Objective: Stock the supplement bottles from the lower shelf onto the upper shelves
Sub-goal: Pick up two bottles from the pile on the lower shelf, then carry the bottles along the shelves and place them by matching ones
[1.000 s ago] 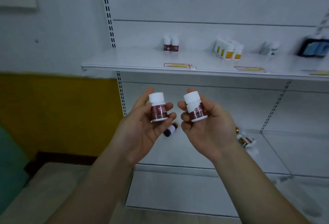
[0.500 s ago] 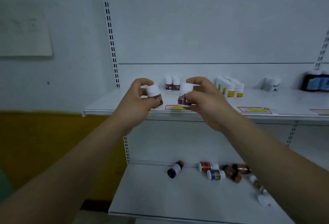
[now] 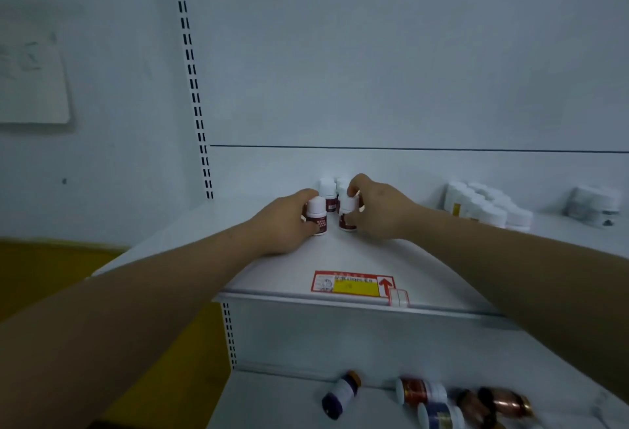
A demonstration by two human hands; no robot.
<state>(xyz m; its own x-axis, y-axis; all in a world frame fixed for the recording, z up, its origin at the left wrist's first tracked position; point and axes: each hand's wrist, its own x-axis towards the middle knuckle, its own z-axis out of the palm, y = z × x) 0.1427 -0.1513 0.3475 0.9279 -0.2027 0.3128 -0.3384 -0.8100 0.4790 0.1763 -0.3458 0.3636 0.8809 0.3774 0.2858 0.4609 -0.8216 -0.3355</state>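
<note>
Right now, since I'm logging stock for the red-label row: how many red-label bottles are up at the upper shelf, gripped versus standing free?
Red-label, gripped: 2 (left-hand bottle in the left hand, right-hand bottle in the right hand)
Red-label, standing free: 2 (back bottles behind them on the upper shelf)
Total: 4

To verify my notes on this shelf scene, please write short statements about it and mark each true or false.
1. The left hand holds a white-capped bottle. True.
2. The right hand is empty. False: it grips a second bottle of that kind.
3. Both held bottles are upright. True.
4. The loose bottles on the lower shelf stand upright. False: they lie on their sides.
5. A red and yellow tag lies near the upper shelf's front edge. True.
</note>
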